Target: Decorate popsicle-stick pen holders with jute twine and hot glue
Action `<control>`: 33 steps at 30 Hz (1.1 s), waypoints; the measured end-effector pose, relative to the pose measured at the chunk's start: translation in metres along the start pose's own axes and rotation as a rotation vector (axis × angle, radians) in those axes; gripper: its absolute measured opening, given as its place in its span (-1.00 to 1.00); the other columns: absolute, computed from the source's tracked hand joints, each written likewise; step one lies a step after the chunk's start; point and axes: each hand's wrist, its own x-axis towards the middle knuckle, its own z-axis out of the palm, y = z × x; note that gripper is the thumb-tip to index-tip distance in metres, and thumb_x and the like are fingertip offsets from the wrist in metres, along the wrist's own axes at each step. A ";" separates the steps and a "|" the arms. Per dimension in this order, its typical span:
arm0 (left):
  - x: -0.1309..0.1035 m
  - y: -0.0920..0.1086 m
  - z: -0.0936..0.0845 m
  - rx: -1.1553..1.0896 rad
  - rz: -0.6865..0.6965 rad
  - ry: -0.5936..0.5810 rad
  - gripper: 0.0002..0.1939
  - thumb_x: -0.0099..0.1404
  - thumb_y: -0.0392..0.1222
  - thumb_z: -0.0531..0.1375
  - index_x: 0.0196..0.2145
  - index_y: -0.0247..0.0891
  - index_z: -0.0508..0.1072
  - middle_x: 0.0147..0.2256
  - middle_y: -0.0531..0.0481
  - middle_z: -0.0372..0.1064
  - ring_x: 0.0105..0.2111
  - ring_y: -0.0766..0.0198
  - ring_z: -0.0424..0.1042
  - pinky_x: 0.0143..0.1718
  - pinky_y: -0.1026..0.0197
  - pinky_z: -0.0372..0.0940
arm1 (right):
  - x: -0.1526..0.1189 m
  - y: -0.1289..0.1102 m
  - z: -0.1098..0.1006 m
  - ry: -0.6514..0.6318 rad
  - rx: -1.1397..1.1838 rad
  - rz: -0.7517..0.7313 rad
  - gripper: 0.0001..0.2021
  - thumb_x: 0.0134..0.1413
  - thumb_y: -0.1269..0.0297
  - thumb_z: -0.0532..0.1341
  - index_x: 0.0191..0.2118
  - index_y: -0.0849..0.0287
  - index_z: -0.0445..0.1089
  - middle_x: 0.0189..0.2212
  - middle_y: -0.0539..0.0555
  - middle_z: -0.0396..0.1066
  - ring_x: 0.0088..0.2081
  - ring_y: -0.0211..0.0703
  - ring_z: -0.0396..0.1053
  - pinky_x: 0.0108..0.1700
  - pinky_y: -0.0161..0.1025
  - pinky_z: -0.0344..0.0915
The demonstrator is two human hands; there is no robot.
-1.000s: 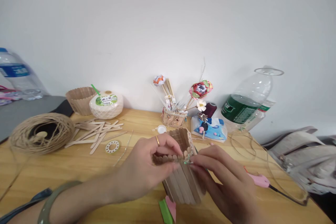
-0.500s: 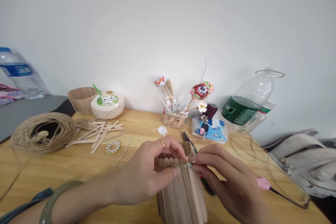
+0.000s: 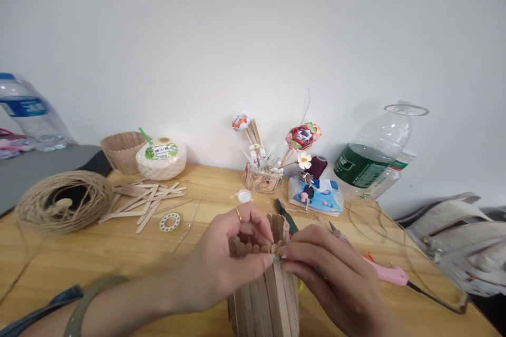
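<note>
A tall container made of upright wooden craft sticks (image 3: 263, 300) stands at the table's front, between my hands. My left hand (image 3: 229, 258) pinches its rim, the forefinger over the inner side and the thumb outside. From the right, my right hand (image 3: 332, 279) has its fingertips closed at the same rim, close to the left thumb. A thin, shiny strip (image 3: 277, 256) shows between the fingertips at the rim; its ends are hidden by the fingers.
Behind lie a twine coil (image 3: 65, 202), loose sticks (image 3: 148, 202), a tape roll (image 3: 169, 222) and a coconut (image 3: 161, 160). A small flower pot (image 3: 263, 178) stands near the wall. On the right are a pink glue gun (image 3: 391, 275) and a large bottle (image 3: 363, 160).
The stick container and both hands have shifted slightly left, and the container has turned a little. More of the pink glue gun and a pointed tool now show beside my right hand.
</note>
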 end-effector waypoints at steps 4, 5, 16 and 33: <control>-0.002 -0.001 0.001 -0.029 0.002 -0.009 -0.87 0.10 -0.36 0.15 -0.41 -0.24 0.23 -0.48 0.14 0.19 -0.49 0.43 0.17 -0.45 0.37 0.12 | -0.003 0.001 0.001 -0.059 0.061 0.039 -0.88 0.25 0.37 0.07 -0.29 0.19 0.34 -0.43 0.02 0.38 -0.41 -0.33 0.36 -0.41 -0.42 0.31; -0.002 -0.001 0.001 -0.031 0.000 -0.011 -0.87 0.10 -0.36 0.15 -0.41 -0.24 0.23 -0.48 0.15 0.18 -0.50 0.43 0.16 -0.47 0.37 0.12 | -0.003 0.001 0.002 -0.064 0.070 0.054 -0.88 0.25 0.38 0.07 -0.30 0.18 0.33 -0.43 0.02 0.37 -0.42 -0.33 0.35 -0.42 -0.41 0.30; 0.000 -0.008 0.000 -0.028 0.053 0.031 -0.86 0.14 -0.30 0.18 -0.40 -0.23 0.23 -0.45 0.11 0.22 -0.47 0.41 0.21 -0.44 0.37 0.16 | 0.001 -0.006 0.004 0.073 0.110 0.161 -0.87 0.09 0.52 0.17 -0.29 0.15 0.35 -0.43 -0.01 0.42 -0.38 -0.34 0.39 -0.32 -0.47 0.37; 0.004 -0.013 0.002 -0.065 0.066 0.012 -0.87 0.15 -0.28 0.24 -0.39 -0.24 0.31 -0.45 0.09 0.31 -0.43 0.39 0.30 -0.40 0.37 0.22 | -0.011 -0.007 0.005 0.169 -0.067 0.067 -0.84 0.07 0.57 0.15 -0.26 0.20 0.34 -0.42 0.02 0.36 -0.38 -0.32 0.35 -0.38 -0.41 0.35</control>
